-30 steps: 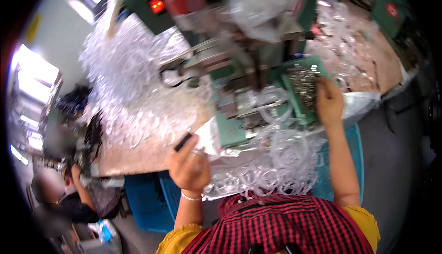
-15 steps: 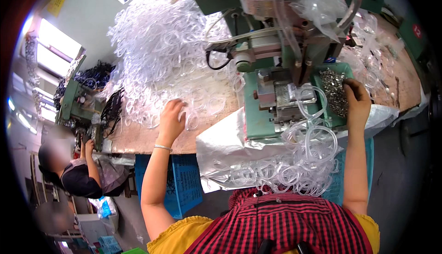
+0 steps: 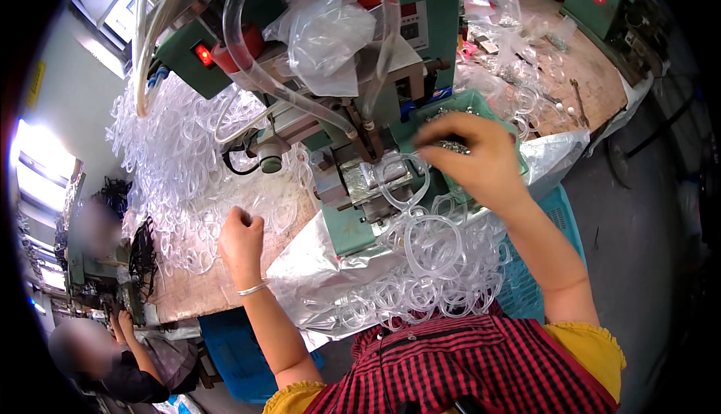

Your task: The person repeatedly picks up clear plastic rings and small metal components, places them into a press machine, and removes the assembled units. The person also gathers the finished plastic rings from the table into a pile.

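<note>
My left hand (image 3: 242,243) is closed over the worktop, at the edge of a large heap of clear plastic rings (image 3: 199,177). Anything between its fingers is hidden. Curled with thumb and fingertips close together, my right hand (image 3: 488,160) hovers between the press and a green tray (image 3: 511,125) of small metal pieces (image 3: 455,146). What its fingertips pinch is too small to make out. A clear tube ring (image 3: 422,192) hangs at the metal fixture (image 3: 366,177) of the green press (image 3: 353,243), below its dark jaws (image 3: 368,141).
Many clear rings (image 3: 443,286) lie on silver foil (image 3: 300,267) along the front edge. Blue baskets (image 3: 233,354) stand below. Clear hoses (image 3: 251,61) and a plastic bag (image 3: 327,35) hang on the press. A person (image 3: 124,358) works at the left.
My right hand has lifted from the tray and moved left toward the fixture. My left hand's fingers have closed. The view has shifted to the right.
</note>
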The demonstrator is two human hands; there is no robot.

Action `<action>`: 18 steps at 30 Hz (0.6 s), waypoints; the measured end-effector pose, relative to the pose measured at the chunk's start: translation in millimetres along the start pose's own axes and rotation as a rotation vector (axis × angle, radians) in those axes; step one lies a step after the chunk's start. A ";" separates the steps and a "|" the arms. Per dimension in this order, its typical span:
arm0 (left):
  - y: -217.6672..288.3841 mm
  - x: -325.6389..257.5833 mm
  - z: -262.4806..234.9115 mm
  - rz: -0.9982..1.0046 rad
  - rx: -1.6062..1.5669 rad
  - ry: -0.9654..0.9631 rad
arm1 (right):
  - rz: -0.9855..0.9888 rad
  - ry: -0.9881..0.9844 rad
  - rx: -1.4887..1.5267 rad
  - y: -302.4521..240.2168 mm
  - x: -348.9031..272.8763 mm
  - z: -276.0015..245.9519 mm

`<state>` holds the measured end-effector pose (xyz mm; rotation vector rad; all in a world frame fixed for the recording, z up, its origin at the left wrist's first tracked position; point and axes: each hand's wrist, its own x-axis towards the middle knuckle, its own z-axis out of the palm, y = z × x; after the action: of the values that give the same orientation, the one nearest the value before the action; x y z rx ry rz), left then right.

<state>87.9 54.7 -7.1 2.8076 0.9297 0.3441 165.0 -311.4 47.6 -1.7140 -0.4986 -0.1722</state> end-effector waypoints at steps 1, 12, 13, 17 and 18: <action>7.8 -6.9 -0.7 0.041 -0.244 0.003 | 0.038 -0.080 0.067 5.1 10.7 9.1; 94.4 -58.9 -48.9 0.723 -1.717 0.279 | 0.157 -0.097 0.394 0.2 16.1 35.4; 106.7 -57.6 -62.6 0.814 -1.717 0.293 | 0.161 -0.090 0.449 -2.7 15.9 39.4; 120.4 -30.8 -63.6 0.730 -1.624 0.447 | 0.115 -0.035 0.489 -5.2 7.4 49.6; 119.9 -37.4 -66.8 0.839 -1.639 0.359 | 0.077 -0.036 0.469 -9.0 4.6 48.1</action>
<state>108.8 -57.5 78.0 1.3618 -0.5134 1.0621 157.7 -262.8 47.3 -1.2761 -0.4564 0.0309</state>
